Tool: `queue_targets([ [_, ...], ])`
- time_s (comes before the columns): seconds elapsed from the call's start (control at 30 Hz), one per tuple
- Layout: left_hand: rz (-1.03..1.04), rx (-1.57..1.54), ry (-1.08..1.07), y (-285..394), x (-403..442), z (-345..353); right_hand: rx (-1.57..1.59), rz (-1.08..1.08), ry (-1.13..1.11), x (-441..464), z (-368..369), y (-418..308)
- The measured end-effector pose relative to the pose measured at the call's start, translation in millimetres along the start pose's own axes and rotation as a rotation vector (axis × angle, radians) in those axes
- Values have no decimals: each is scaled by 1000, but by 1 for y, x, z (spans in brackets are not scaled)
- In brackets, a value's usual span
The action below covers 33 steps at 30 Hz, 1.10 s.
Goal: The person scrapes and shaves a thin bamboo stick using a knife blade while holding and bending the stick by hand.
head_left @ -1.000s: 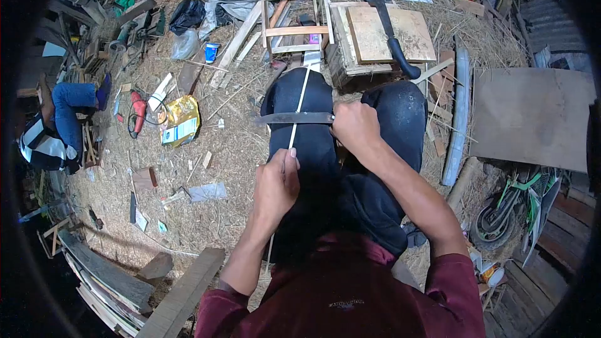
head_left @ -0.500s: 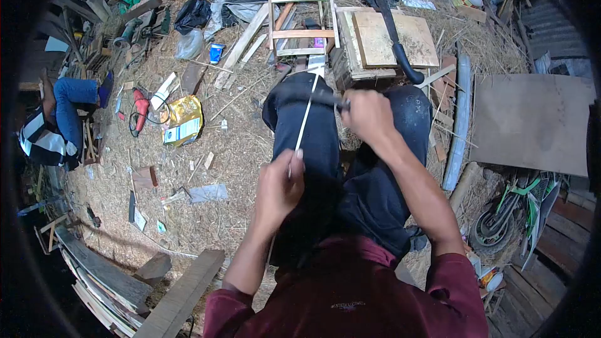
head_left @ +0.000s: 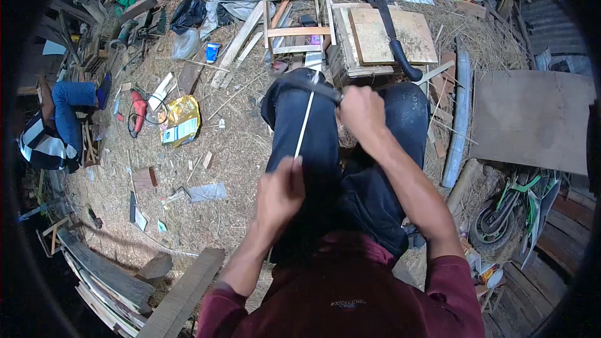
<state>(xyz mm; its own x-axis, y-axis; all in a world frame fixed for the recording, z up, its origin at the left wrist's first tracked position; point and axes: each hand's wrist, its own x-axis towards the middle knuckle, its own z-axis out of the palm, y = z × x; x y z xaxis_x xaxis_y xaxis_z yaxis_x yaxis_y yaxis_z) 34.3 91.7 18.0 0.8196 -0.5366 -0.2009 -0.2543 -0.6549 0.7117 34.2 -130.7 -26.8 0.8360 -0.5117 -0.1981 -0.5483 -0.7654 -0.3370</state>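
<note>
My left hand (head_left: pixel 280 194) is closed round the lower part of a thin pale strip (head_left: pixel 305 126), thumb on top. The strip runs up over the thigh to the knee of my dark trousers (head_left: pixel 291 112). In my right hand (head_left: pixel 363 112) is a knife (head_left: pixel 313 86), gripped near its handle. Its dark blade points left and crosses the strip near the knee. The blade is somewhat blurred, and my fingers cover most of the handle.
Ahead stand a small wooden frame (head_left: pixel 299 31) and a wooden block (head_left: pixel 391 37) with a dark-handled, long-bladed tool (head_left: pixel 393 44) on it. A red power tool (head_left: pixel 138 111) and a yellow packet (head_left: pixel 181 121) lie left on the straw-strewn ground. Another person's leg (head_left: pixel 75 92) shows far left.
The knife blade has tilted, its left end now higher across the strip. My right hand has shifted slightly left. My left hand still grips the strip in nearly the same place.
</note>
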Motion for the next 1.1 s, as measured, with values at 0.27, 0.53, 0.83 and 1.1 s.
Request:
queue_targets([
  [0.27,-112,-190,-43,-12,-24,0,149,-105,68,6,-10,9],
  [0.53,-38,-278,-38,0,36,0,-62,-364,-74,-19,16,5],
  [0.83,-191,-263,-186,-12,-30,-3,-9,34,-34,18,-9,13],
  [1.1,22,-286,-55,-5,14,-7,-48,-396,3,-9,5,12],
])
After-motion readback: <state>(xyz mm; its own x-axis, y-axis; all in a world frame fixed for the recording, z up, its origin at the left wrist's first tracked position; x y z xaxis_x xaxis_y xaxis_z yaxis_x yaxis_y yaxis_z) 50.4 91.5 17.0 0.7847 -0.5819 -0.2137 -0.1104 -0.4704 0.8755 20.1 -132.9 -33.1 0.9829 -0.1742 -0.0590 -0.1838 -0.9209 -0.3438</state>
